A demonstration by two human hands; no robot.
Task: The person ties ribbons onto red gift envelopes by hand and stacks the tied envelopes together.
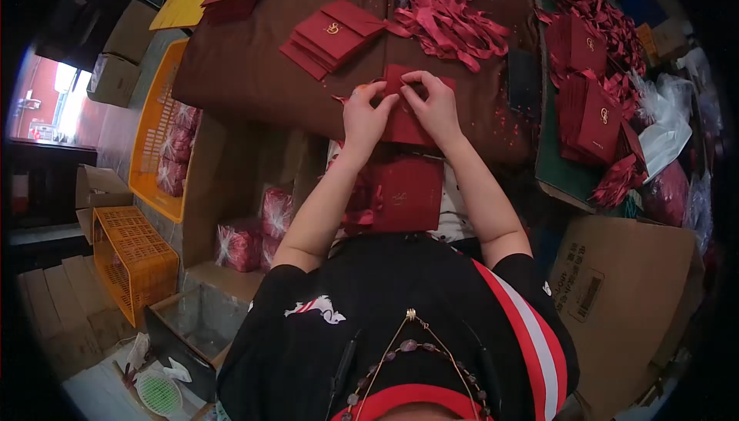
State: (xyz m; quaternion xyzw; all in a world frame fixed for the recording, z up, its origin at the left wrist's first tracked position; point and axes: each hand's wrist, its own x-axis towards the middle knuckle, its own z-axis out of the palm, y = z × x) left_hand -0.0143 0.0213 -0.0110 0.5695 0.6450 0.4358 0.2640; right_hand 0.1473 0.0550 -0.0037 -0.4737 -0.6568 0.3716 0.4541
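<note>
A dark red paper bag (406, 122) with a gold mark lies flat on the brown cloth, below both hands. At its left edge my left hand (365, 117) is closed, thumb and forefinger pinching a thin red ribbon whose end pokes out to the left. My right hand (437, 113) pinches at the bag's upper part with thumb and forefinger, seemingly on the same ribbon. Fingers partly hide the exact grip. On the lap lies another red bag (408, 194), with red ribbon by its left side.
A stack of red bags (331, 36) and a heap of red ribbons (454, 25) lie on the brown cloth (254, 75). More bags (589, 117) stand at right beside a cardboard box (608, 298). Orange crates (138, 259) and wrapped red bundles (239, 248) are at left.
</note>
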